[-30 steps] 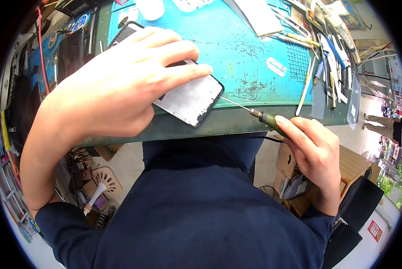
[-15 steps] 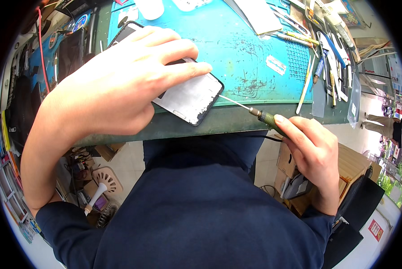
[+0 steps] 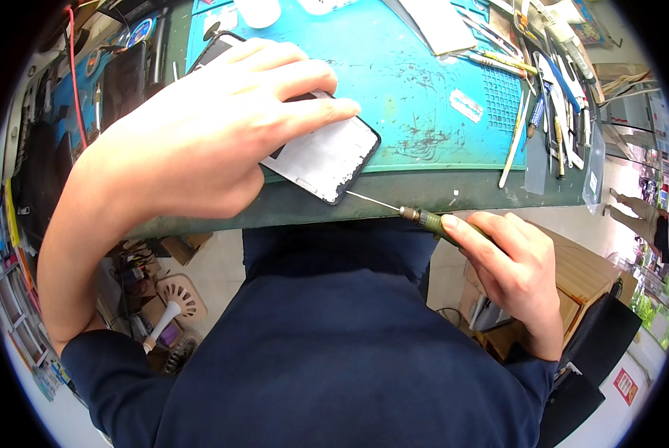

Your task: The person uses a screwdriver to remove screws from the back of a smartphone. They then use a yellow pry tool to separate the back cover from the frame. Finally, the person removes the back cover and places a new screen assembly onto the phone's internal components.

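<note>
My left hand [image 3: 222,123] lies across a black-edged phone frame [image 3: 319,160], its fingers closed over it. The frame rests tilted on the bench near the front edge, and part of it is hidden under the hand. Its bare inner face is silvery white, with ragged dark patches along the near right end. In my right hand [image 3: 514,257] is a pen-shaped tool [image 3: 424,219] with a green handle, a metal collar and a long thin metal tip. The tip reaches the near right corner of the frame and appears to touch its edge.
A worn blue work mat [image 3: 417,112] covers the dark green bench [image 3: 394,187]. Tweezers, brushes and other hand tools [image 3: 555,112] crowd the right side. A white cup [image 3: 258,11] stands at the back, and a dark phone [image 3: 125,78] lies on the left.
The tool's tip has moved left and nearer to me, along the frame's end to its near corner. My left hand stays on the frame; the view has shifted slightly.
</note>
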Demonstrator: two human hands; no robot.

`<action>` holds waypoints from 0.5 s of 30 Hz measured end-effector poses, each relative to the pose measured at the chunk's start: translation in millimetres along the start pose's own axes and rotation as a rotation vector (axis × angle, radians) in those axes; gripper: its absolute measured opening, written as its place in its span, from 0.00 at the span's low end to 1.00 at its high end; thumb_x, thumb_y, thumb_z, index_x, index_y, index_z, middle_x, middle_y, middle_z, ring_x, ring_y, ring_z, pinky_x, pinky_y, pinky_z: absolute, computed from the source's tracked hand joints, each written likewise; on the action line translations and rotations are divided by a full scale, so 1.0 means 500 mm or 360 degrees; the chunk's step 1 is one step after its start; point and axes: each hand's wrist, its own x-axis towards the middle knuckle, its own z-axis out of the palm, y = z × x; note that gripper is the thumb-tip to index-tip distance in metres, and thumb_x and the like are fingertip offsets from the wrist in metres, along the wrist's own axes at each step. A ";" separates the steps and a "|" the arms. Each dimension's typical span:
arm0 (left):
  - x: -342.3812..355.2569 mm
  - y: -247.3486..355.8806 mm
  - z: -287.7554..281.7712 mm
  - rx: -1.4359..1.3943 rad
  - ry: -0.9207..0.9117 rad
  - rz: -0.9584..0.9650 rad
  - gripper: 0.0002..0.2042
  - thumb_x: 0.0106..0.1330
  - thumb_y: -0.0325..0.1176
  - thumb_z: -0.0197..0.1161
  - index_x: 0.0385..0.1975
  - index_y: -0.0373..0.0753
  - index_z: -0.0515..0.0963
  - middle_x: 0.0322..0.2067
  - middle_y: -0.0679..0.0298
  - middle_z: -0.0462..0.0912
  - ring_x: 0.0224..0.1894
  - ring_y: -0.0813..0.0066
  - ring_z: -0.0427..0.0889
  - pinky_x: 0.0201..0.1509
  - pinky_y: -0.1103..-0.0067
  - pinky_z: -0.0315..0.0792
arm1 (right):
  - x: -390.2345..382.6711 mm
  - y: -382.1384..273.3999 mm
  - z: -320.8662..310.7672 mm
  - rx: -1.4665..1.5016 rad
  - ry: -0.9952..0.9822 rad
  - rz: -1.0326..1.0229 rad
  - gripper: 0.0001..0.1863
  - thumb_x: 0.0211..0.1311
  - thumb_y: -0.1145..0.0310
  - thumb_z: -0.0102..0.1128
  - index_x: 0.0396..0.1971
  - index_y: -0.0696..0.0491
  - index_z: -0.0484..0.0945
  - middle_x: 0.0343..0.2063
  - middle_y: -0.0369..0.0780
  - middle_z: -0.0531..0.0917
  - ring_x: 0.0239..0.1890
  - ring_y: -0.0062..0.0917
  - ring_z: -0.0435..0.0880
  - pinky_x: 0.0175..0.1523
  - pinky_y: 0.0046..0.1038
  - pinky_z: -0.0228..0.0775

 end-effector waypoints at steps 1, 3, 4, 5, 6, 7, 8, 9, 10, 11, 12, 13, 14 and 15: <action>-0.001 0.000 0.001 -0.0001 0.0002 -0.0002 0.43 0.41 0.14 0.59 0.68 0.37 0.78 0.62 0.54 0.79 0.69 0.51 0.74 0.77 0.60 0.65 | -0.001 0.000 0.000 -0.0006 -0.0005 0.0002 0.30 0.51 0.76 0.70 0.59 0.46 0.89 0.40 0.37 0.87 0.29 0.27 0.82 0.34 0.28 0.78; -0.002 -0.001 0.003 -0.0002 0.0007 -0.0005 0.43 0.41 0.14 0.59 0.69 0.37 0.78 0.62 0.54 0.79 0.69 0.51 0.74 0.77 0.60 0.65 | -0.003 -0.002 0.000 -0.0013 -0.0018 0.0004 0.30 0.51 0.76 0.70 0.59 0.46 0.89 0.40 0.37 0.87 0.28 0.27 0.80 0.34 0.28 0.77; -0.002 -0.001 0.003 -0.0010 0.0003 -0.0007 0.43 0.41 0.14 0.59 0.69 0.37 0.78 0.62 0.54 0.79 0.69 0.51 0.74 0.77 0.60 0.65 | -0.005 -0.003 0.000 -0.0014 -0.0027 0.0005 0.30 0.51 0.76 0.71 0.59 0.46 0.89 0.41 0.37 0.87 0.28 0.26 0.80 0.33 0.28 0.77; -0.002 -0.001 0.003 -0.0018 -0.0001 -0.0010 0.43 0.41 0.14 0.59 0.69 0.37 0.78 0.62 0.54 0.79 0.69 0.51 0.74 0.77 0.60 0.65 | -0.006 -0.005 -0.001 -0.0015 -0.0035 0.0005 0.31 0.51 0.76 0.71 0.60 0.46 0.89 0.41 0.36 0.87 0.28 0.26 0.79 0.33 0.28 0.76; -0.002 -0.001 0.002 -0.0024 -0.0006 -0.0015 0.43 0.41 0.14 0.59 0.69 0.37 0.78 0.62 0.54 0.79 0.69 0.51 0.74 0.77 0.60 0.65 | -0.007 -0.007 0.001 -0.0012 -0.0039 0.0004 0.31 0.51 0.76 0.71 0.60 0.46 0.89 0.41 0.36 0.86 0.27 0.26 0.79 0.33 0.28 0.76; -0.002 0.000 0.002 -0.0022 -0.0007 -0.0017 0.43 0.41 0.14 0.59 0.69 0.37 0.78 0.62 0.54 0.79 0.69 0.51 0.74 0.77 0.60 0.65 | -0.009 -0.010 0.002 -0.0010 -0.0043 0.0004 0.31 0.51 0.76 0.71 0.60 0.46 0.89 0.41 0.36 0.86 0.27 0.26 0.79 0.33 0.28 0.76; -0.002 0.000 0.002 -0.0020 -0.0008 -0.0019 0.43 0.41 0.14 0.59 0.69 0.37 0.78 0.62 0.54 0.79 0.69 0.51 0.74 0.77 0.60 0.65 | -0.011 -0.011 0.004 -0.0007 -0.0047 0.0003 0.31 0.51 0.76 0.71 0.60 0.46 0.89 0.41 0.36 0.86 0.27 0.26 0.78 0.33 0.28 0.76; -0.002 0.000 0.002 -0.0018 -0.0010 -0.0021 0.43 0.41 0.14 0.59 0.69 0.37 0.78 0.62 0.54 0.79 0.69 0.51 0.74 0.77 0.60 0.65 | -0.013 -0.013 0.005 -0.0003 -0.0047 0.0004 0.31 0.50 0.75 0.71 0.60 0.46 0.89 0.41 0.36 0.86 0.27 0.26 0.78 0.33 0.28 0.76; -0.003 0.001 0.002 -0.0021 -0.0007 -0.0023 0.43 0.41 0.15 0.59 0.69 0.37 0.78 0.62 0.54 0.79 0.69 0.51 0.74 0.77 0.60 0.65 | -0.015 -0.014 0.007 0.0001 -0.0046 0.0005 0.32 0.50 0.75 0.71 0.60 0.46 0.89 0.41 0.36 0.86 0.27 0.26 0.78 0.33 0.28 0.76; -0.003 0.002 0.003 -0.0024 -0.0005 -0.0025 0.43 0.41 0.15 0.59 0.69 0.37 0.78 0.62 0.54 0.79 0.69 0.50 0.74 0.77 0.60 0.65 | -0.017 -0.015 0.008 0.0006 -0.0045 0.0006 0.32 0.50 0.75 0.71 0.60 0.46 0.89 0.41 0.36 0.86 0.28 0.26 0.78 0.33 0.28 0.76; -0.004 0.002 0.003 -0.0030 0.0001 -0.0026 0.43 0.41 0.15 0.59 0.69 0.37 0.78 0.62 0.54 0.79 0.69 0.50 0.74 0.77 0.60 0.65 | -0.017 -0.018 0.009 0.0015 -0.0043 0.0012 0.32 0.50 0.75 0.71 0.60 0.46 0.88 0.41 0.36 0.86 0.28 0.26 0.78 0.33 0.28 0.76; -0.005 0.001 0.005 -0.0025 0.0011 -0.0024 0.43 0.41 0.15 0.59 0.69 0.37 0.78 0.62 0.54 0.79 0.69 0.50 0.74 0.77 0.60 0.65 | -0.017 -0.021 0.010 0.0026 -0.0041 0.0019 0.32 0.50 0.76 0.71 0.61 0.46 0.88 0.41 0.36 0.86 0.28 0.26 0.79 0.33 0.28 0.76; -0.006 0.000 0.006 -0.0020 0.0020 -0.0023 0.43 0.41 0.15 0.59 0.69 0.37 0.78 0.62 0.54 0.79 0.69 0.51 0.74 0.77 0.60 0.65 | -0.017 -0.023 0.010 0.0036 -0.0039 0.0025 0.32 0.50 0.76 0.71 0.61 0.46 0.88 0.41 0.36 0.86 0.28 0.26 0.79 0.33 0.28 0.76; -0.006 0.000 0.008 -0.0013 0.0028 -0.0021 0.44 0.41 0.15 0.59 0.69 0.37 0.78 0.62 0.54 0.79 0.69 0.51 0.74 0.77 0.60 0.65 | -0.019 -0.024 0.013 0.0036 -0.0031 0.0025 0.32 0.50 0.76 0.71 0.61 0.47 0.88 0.41 0.37 0.86 0.28 0.26 0.79 0.33 0.28 0.76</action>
